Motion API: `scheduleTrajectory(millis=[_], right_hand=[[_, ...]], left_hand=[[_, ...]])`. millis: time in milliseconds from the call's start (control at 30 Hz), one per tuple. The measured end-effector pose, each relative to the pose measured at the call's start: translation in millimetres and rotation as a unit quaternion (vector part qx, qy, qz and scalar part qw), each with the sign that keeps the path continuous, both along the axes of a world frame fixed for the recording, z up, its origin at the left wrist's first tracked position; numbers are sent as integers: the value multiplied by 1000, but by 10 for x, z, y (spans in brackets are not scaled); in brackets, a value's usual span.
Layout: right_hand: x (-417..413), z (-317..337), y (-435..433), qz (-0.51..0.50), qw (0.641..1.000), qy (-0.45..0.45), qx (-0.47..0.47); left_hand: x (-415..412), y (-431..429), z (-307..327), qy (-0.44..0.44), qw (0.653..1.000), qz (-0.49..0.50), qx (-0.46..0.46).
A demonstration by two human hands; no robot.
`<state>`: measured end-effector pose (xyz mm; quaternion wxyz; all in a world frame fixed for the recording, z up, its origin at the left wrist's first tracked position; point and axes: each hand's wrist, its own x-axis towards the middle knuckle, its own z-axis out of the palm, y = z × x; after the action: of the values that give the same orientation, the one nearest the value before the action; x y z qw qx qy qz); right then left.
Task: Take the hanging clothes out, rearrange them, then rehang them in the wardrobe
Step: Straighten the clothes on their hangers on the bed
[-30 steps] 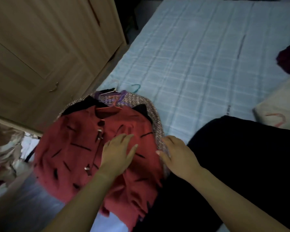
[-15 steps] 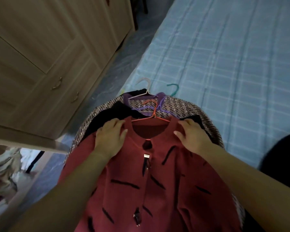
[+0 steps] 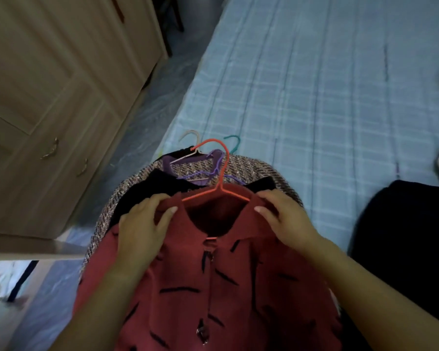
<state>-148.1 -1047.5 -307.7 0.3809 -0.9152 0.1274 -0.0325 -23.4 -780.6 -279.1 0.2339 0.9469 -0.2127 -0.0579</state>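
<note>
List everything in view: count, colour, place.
red cardigan: 1, red with black dashes, top of the pile, bed's edge
coral hanger: 1, coral, inside the cardigan's neck
black garment: 1, black, under the cardigan
tweed garment: 1, brown-pink, under the black one
purple hanger: 1, purple, on the tweed
cream hanger: 1, cream, hook past the pile, left
teal hanger: 1, teal, hook past the pile, right
bed sheet: 1, pale blue check, right
black cloth: 1, black, on the bed, far right
wardrobe: 1, beige wood, left
left hand: 1, grips the cardigan's collar, wardrobe side
right hand: 1, grips the collar, bed side
</note>
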Motion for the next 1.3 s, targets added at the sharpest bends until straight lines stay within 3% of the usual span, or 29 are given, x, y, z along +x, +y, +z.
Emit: scheduleTrajectory(millis=[300, 800, 1067, 1300], right_hand=[[-1555, 1074, 278, -110, 988, -111, 17], [-4707, 1715, 1397, -307, 924, -227, -19], [-5945, 1980, 1600, -439, 852, -280, -58], [-6988, 2160, 1488, -547, 764, -305, -154]], left_hand=[[-1112, -60, 1094, -29, 993, -74, -85], [-3755, 316, 2124, -81, 951, -261, -142], [-4688, -174, 2505, -125, 891, -393, -191], [-5622, -854, 2537, -26, 844, -483, -232]])
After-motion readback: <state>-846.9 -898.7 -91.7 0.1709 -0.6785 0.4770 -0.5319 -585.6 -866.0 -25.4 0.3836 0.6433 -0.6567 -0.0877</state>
